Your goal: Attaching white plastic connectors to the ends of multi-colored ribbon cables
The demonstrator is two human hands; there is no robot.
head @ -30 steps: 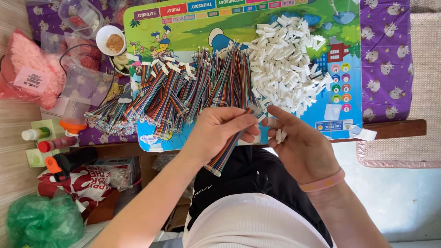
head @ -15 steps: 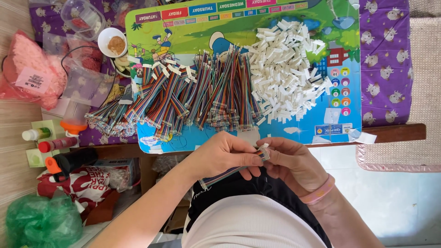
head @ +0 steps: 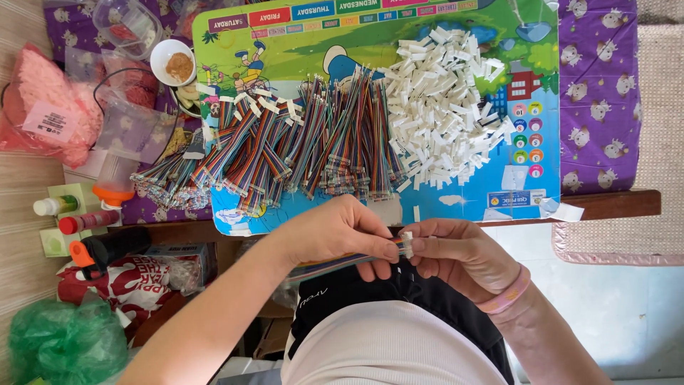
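My left hand (head: 335, 232) pinches the end of a rainbow ribbon cable (head: 349, 258) that runs back under the palm. My right hand (head: 456, 253) holds a small white plastic connector (head: 407, 244) at the cable's tip, fingertips of both hands meeting there, above my lap. On the colourful mat (head: 499, 199) ahead lies a spread of many rainbow ribbon cables (head: 306, 142) and, to their right, a heap of white connectors (head: 445, 107).
A purple patterned cloth (head: 598, 93) covers the table (head: 613, 204) under the mat. At left are a white bowl (head: 173, 63), pink bag (head: 50, 107), clear plastic bags, small bottles (head: 85, 221), and a green bag (head: 64, 342) on the floor.
Both hands drew back from the table edge toward my lap and came together. The right hand now presses a white connector onto the cable end held by the left.
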